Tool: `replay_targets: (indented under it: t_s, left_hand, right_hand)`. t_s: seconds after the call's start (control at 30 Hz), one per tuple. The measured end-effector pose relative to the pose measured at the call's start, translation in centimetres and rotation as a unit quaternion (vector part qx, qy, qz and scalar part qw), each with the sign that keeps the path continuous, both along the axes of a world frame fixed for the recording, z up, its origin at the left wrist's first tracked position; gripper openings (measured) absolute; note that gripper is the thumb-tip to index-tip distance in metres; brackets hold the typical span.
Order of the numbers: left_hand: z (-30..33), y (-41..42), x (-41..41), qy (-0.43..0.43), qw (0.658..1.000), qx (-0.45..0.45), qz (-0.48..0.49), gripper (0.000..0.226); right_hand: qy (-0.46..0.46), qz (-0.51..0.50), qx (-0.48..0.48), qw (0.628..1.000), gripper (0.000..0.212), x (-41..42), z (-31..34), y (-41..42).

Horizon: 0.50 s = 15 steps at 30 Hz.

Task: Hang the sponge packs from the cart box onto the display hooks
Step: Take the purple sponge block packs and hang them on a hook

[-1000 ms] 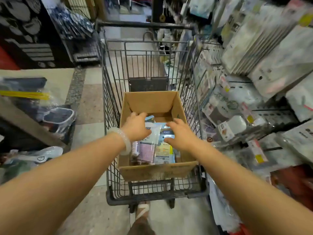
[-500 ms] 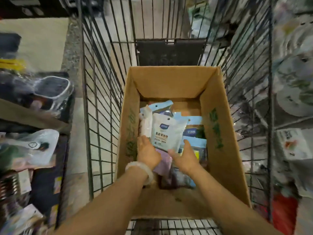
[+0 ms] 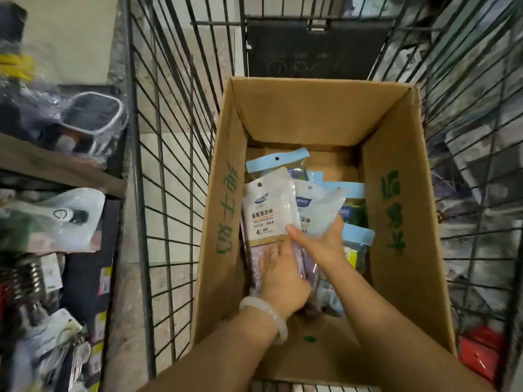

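The cardboard box [image 3: 317,114] sits inside the wire cart [image 3: 169,137]. Sponge packs [image 3: 268,210] lie in the box toward its 12 o'clock end, with both hands at their 6 o'clock. Shelved goods [image 3: 53,216] stand at the cart's 9 o'clock.

I'm looking at a matt brown cardboard box [image 3: 311,123] sitting in a dark wire-metal cart [image 3: 169,137]. The sponge packs [image 3: 268,210] are showing glossy, crinkled plastic film, and a smooth, milky bangle [image 3: 266,315] is shining on my wrist.
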<state>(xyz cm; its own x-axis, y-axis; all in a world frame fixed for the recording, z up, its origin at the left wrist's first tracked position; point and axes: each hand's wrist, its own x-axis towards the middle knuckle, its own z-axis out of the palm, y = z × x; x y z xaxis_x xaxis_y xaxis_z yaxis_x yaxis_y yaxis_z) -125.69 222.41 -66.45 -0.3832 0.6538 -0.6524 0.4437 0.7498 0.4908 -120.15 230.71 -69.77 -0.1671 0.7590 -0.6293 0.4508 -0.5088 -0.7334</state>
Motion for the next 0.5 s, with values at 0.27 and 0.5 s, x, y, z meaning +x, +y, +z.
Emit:
replay_targets:
  t_s: [0.27,0.5]
  left_hand:
    - [0.1,-0.7,-3.1,-0.157,0.965,0.028,0.209,0.039]
    - [-1.2,0.9,-4.6,-0.233,0.907,-0.071,0.345,0.087]
  right_hand:
    - [-0.033,0.033,-0.028,0.999,0.099,0.8,-0.2,1.3]
    - [-0.037,-0.013,-0.048,0.998,0.106,3.1,1.1,1.4]
